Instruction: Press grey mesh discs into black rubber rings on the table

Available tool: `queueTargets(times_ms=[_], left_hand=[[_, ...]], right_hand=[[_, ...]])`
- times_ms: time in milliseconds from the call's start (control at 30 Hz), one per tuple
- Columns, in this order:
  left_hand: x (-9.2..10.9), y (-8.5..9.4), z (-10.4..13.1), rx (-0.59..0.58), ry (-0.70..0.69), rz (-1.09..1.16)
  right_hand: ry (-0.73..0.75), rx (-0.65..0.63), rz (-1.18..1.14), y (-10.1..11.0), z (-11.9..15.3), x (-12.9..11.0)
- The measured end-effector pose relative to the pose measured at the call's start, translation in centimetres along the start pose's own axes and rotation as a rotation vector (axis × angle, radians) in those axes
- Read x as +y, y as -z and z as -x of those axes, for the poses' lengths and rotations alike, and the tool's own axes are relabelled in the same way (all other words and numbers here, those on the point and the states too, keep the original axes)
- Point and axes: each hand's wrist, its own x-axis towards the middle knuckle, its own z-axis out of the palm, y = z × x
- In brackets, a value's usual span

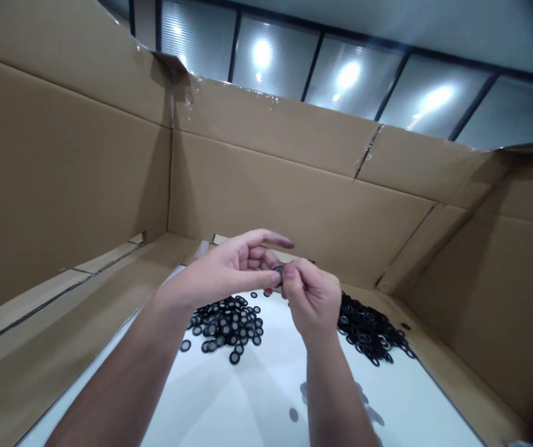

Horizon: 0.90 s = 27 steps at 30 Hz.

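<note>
View: head camera, looking down into a big cardboard box [266, 186] with a white sheet [247, 397] on its floor.
Left hand: left hand [229, 270] is raised over the sheet, thumb and lower fingers pinched on a small black ring [278, 271]; the forefinger sticks out straight above it.
Right hand: right hand [310, 298] meets it from the other side, fingers curled narrow, fingertips closed on the same ring.
Ring: held in the air between both hands, above the gap between the two heaps; mostly hidden by fingertips.
Left heap: left heap [226, 326] lies on the sheet below the left hand, dark rings with pale centres, some strays at its edge.
Right heap: right heap [371, 329] lies behind the right wrist, all-black rings, spilling toward the box wall.
Handling: the ring looks very light and small, probably rubbery and a little flexible, not fragile; easily dropped. Best pinched at the rim between thumb and forefinger.
Writing: none readable; no brand or label shows on the box, sheet or rings.
Beyond: lit ceiling panels [350, 74] above the flaps.
</note>
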Motion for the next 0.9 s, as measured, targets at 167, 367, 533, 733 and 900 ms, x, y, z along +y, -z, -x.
queueTargets(times_ms=[167, 367, 533, 733, 900], left_hand=[[-1.0, -2.7, -1.1, 0.203, -0.116, 0.162], [-0.5, -1.8, -0.6, 0.13, -0.052, 0.08], [0.2, -0.7, 0.2, 0.008, 0.045, -0.038], [0.2, 0.6, 0.7, -0.063, 0.114, -0.11], [0.6, -0.1, 0.7, 0.025, 0.072, -0.083]], right_hand=[[-0.096, 0.38, 0.005, -1.2, 0.4, -0.2], [-0.121, -0.047, -0.019, 1.4, -0.4, 0.4], [-0.065, -0.313, -0.044, 3.0, -1.0, 0.5], [-0.012, -0.389, -0.019, 2.7, -0.9, 0.5], [0.011, -0.2, -0.024, 1.6, -0.5, 0.3]])
